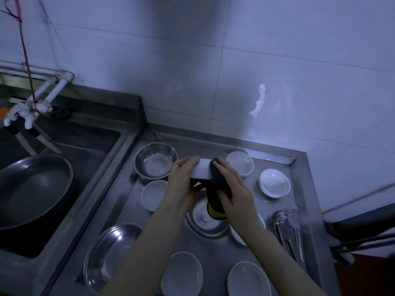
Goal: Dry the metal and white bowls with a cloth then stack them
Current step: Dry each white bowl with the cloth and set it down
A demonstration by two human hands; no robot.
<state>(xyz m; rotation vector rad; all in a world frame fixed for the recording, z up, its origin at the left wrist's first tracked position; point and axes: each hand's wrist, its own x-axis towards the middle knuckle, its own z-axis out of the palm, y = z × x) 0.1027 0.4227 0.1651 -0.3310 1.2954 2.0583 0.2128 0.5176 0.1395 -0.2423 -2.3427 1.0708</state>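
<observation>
Just above the middle of the frame, the left hand (181, 178) grips a white bowl (201, 170) held on its side above the steel counter (299, 189), fingers curled over its rim. The bowl looks plain, smooth and glossy white, its outer wall facing the camera. The right hand (232, 186) presses a dark cloth (218, 180) against the bowl's right side, fingers wrapped over the fabric — a yellow patch of the cloth hangs below the hands.

Other bowls sit apart on the counter. A shiny metal bowl (156, 160) stands upright left of the hands, with a small white bowl (154, 195) just below it. Two more white bowls (240, 163) (275, 183) rest to the right. Under the forearms lies another metal bowl (207, 221), and a wide metal bowl (111, 253) sits at lower left. Two white bowls (181, 274) (249, 279) lie along the bottom edge. Metal tongs (288, 233) rest at the right — a large pan (32, 189) sits in the sink (89, 144) at the left.
</observation>
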